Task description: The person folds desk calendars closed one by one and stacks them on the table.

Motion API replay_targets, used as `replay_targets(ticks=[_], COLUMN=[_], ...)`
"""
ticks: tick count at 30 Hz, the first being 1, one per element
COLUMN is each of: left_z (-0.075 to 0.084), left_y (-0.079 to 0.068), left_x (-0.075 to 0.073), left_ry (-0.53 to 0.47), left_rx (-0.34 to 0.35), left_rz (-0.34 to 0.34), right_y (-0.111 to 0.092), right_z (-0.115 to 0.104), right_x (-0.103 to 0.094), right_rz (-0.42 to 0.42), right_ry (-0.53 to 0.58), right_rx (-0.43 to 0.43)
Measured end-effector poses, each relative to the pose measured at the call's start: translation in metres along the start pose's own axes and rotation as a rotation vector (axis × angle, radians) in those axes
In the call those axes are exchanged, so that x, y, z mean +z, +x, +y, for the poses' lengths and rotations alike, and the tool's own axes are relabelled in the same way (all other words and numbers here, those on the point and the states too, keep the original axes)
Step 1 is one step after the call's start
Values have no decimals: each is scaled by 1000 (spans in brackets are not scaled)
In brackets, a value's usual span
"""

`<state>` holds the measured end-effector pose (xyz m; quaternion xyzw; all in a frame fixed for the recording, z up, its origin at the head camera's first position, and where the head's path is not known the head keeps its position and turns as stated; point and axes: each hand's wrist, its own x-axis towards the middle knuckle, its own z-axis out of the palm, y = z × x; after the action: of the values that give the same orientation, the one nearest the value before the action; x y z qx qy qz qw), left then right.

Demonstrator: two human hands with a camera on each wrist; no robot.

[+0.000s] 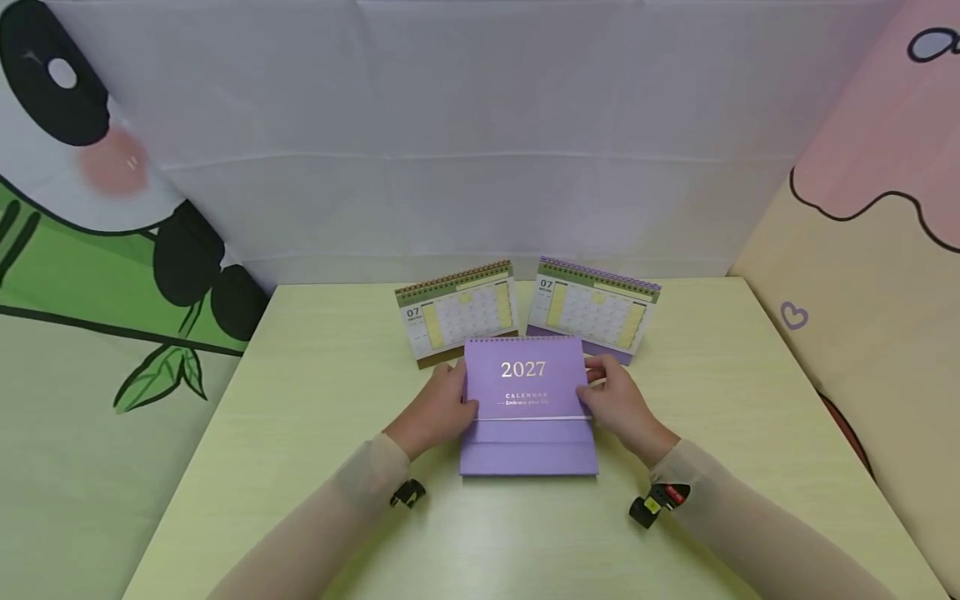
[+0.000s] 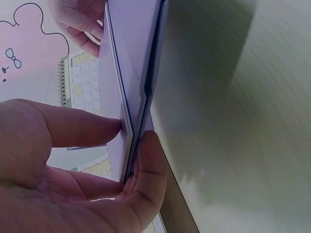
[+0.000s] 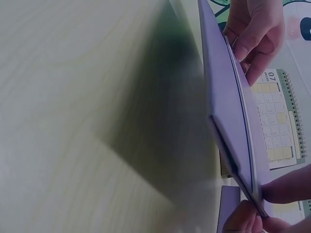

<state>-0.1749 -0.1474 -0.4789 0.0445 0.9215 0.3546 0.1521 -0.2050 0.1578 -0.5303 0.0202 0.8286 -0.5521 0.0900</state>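
A purple desk calendar (image 1: pixel 529 433) marked 2027, flat and closed with a pale band across it, is held between both hands and casts a shadow on the table. My left hand (image 1: pixel 437 406) grips its left edge, thumb on the front cover and fingers behind, as the left wrist view shows. On the opposite edge my right hand (image 1: pixel 621 407) pinches the calendar the same way, thumb in front. Just behind stand two opened desk calendars showing 07: one with a brown base (image 1: pixel 461 315) at left, one with a purple base (image 1: pixel 592 307) at right.
The light wooden table (image 1: pixel 300 375) reaches back to a white cloth backdrop (image 1: pixel 450 150). Printed cartoon panels flank it, a green and white one (image 1: pixel 90 275) on the left and a pink and cream one (image 1: pixel 862 275) on the right.
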Motion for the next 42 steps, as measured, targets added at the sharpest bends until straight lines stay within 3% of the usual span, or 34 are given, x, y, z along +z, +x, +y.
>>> replay_targets(ticks=[4, 5, 11, 12, 17, 27, 35, 42], left_z=[-1, -2, -8, -8, -10, -12, -18, -27], left_y=[-3, -3, -4, -4, -7, -12, -12, -16], left_x=[-2, -2, -3, -4, -5, -11, -13, -18], left_ry=[3, 5, 18, 19, 22, 15, 11, 24], left_rx=[-2, -1, 3, 2, -1, -1, -41, -37], left_rz=[-1, 0, 8, 9, 12, 26, 23, 25], right_y=[-4, 0, -7, -13, -16, 16, -13, -12], right_z=[-7, 1, -13, -23, -27, 20, -32, -35], right_x=[1, 2, 6, 7, 8, 17, 20, 27], right_rz=[-19, -15, -24, -31, -40, -26, -67, -87], right_ry=[11, 21, 8, 1, 8, 36, 9, 26], right_rx=[6, -12, 14, 35, 28, -65, 12, -5])
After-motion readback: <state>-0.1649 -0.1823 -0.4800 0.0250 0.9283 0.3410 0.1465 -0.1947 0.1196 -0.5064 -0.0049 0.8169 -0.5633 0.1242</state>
